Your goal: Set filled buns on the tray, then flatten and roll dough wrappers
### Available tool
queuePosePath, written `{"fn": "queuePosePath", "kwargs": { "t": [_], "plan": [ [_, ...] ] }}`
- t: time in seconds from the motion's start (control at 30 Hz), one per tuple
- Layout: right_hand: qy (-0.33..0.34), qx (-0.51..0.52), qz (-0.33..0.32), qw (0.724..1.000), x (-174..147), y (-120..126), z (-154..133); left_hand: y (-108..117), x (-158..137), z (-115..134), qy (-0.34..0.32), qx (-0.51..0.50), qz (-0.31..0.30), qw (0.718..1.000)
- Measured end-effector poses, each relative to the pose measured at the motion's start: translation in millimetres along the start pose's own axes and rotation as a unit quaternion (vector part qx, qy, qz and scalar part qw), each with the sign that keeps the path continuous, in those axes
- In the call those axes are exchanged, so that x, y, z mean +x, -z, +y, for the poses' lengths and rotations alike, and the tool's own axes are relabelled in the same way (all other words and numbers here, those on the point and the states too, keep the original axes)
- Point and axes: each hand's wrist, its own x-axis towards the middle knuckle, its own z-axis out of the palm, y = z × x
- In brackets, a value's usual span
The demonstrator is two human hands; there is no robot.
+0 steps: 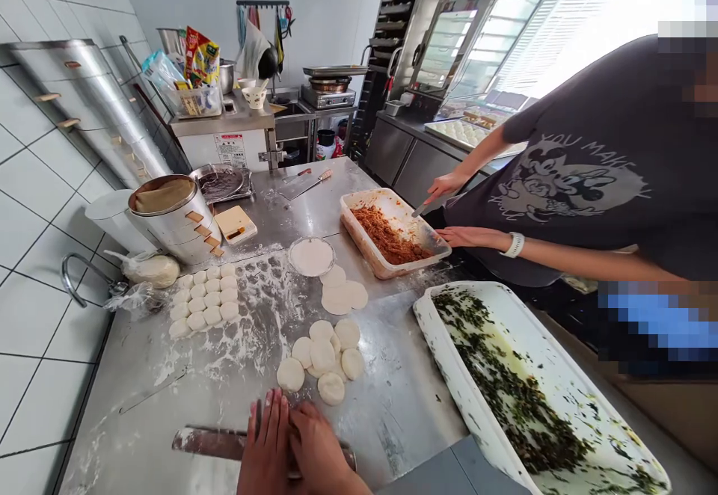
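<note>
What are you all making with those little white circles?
Both hands, the left hand and the right hand, press down on a long wooden rolling pin lying on the floury steel table. Just beyond it sits a pile of flattened round dough discs. Across the table, another person's hands work at a white rectangular tray of reddish-brown filling.

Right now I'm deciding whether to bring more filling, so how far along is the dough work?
Done: a stack of flattened discs and three thin wrappers lie on the floured table. In hand: the left hand and right hand press a rolling pin. Left: rows of small uncut-looking dough pieces, unrolled; the meat filling tray and greens tray both hold filling.
</note>
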Motion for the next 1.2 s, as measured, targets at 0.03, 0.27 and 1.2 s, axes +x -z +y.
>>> {"fn": "queuePosePath", "kwargs": {
  "t": [0.03,0.27,1.2],
  "plan": [
    [-0.006,0.000,-0.003,1.000,-1.9,2.6,-1.9,-3.7,-9.3,1.0,-0.012,0.013,0.025,1.000],
    [-0.012,-0.015,0.056,0.998,-29.5,4.4,5.9,6.2,-19.0,11.0,-0.037,0.045,0.048,0.997],
    [-0.050,0.002,0.095,0.994,-34.9,18.2,28.9,11.4,-21.9,57.2,-0.002,0.020,0.003,1.000]
  ]
}}
